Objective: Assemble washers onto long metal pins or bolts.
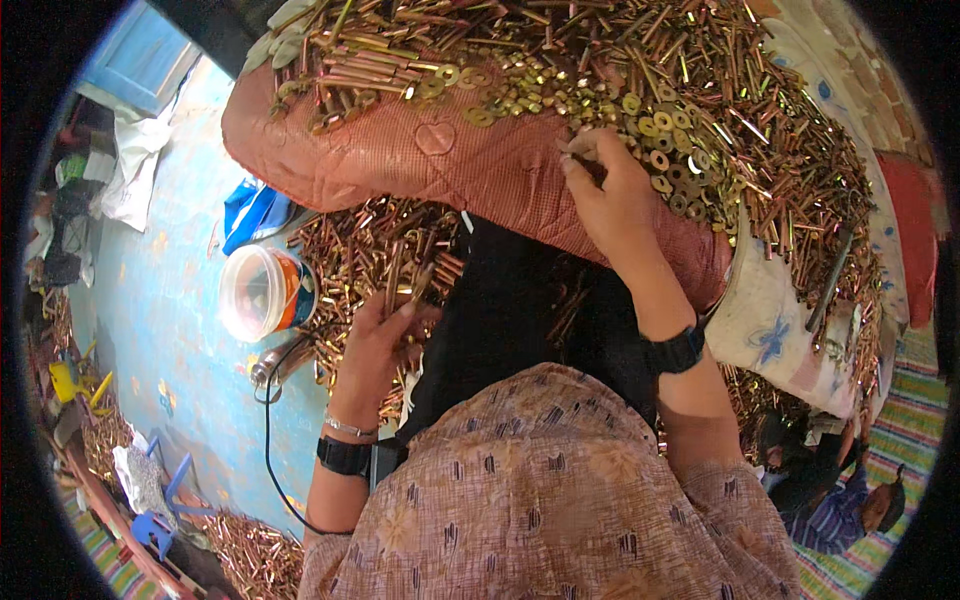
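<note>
My left hand (378, 335) is low on the left, its fingers curled round a few long, thin, brassy bolts (393, 272) that stick up from it. Behind it lies a heap of similar bolts (365, 235), so which ones the hand holds is partly unclear. Over the reddish-brown quilted cushion (480, 150), my right hand (612, 190) is closed in a pinch of thumb and fingertips. Whatever sits in that pinch is too small to make out. Just beyond it are loose flat washers (660, 125) and small golden nuts (545, 90).
More bolts (800, 150) cover the cushion's far and right sides. On the blue floor (160, 290) stand a clear plastic tub (252, 292) and a metal object with a black cord (268, 440). Another person (840, 510) is at the lower right. A blue stool (155, 530) stands at lower left.
</note>
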The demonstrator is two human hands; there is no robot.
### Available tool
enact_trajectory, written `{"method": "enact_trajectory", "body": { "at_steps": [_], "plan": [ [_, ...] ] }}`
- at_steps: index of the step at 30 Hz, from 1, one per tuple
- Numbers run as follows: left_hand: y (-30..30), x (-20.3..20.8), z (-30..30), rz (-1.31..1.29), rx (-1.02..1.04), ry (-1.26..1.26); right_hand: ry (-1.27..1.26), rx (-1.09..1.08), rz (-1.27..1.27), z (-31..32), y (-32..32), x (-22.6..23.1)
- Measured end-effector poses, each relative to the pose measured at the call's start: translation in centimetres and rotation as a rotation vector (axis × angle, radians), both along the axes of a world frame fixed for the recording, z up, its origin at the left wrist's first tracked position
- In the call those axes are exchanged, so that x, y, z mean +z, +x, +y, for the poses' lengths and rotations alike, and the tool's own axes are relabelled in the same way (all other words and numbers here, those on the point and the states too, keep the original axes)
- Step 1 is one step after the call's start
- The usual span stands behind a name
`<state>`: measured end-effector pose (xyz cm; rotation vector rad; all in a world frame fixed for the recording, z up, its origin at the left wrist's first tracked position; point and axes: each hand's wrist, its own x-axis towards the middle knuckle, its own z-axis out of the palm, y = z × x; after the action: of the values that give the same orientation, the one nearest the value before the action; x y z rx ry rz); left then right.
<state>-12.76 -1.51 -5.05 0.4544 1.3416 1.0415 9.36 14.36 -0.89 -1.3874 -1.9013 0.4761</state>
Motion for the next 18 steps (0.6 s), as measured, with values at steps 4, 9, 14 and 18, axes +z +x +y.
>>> {"method": "enact_trajectory", "body": {
  "at_steps": [4, 9, 14, 18],
  "plan": [
    [0.5, 1.1, 0.6, 0.016, -0.022, -0.082, -0.277, 0.215, 0.434, -3.3, -1.5, -0.3],
    [0.3, 1.2, 0.3, -0.107, -0.068, -0.04, -0.797, 0.358, 0.567, -5.8, -2.8, -1.4],
    [0.4, 1.8, -0.1, -0.168, -0.057, -0.012, -0.854, 0.419, 0.698, -6.7, -3.3, -1.9],
    [0.6, 2.1, -0.2, -0.171, -0.083, -0.038, -0.91, 0.467, 0.692, -6.6, -2.9, -2.5]
  ]
}}
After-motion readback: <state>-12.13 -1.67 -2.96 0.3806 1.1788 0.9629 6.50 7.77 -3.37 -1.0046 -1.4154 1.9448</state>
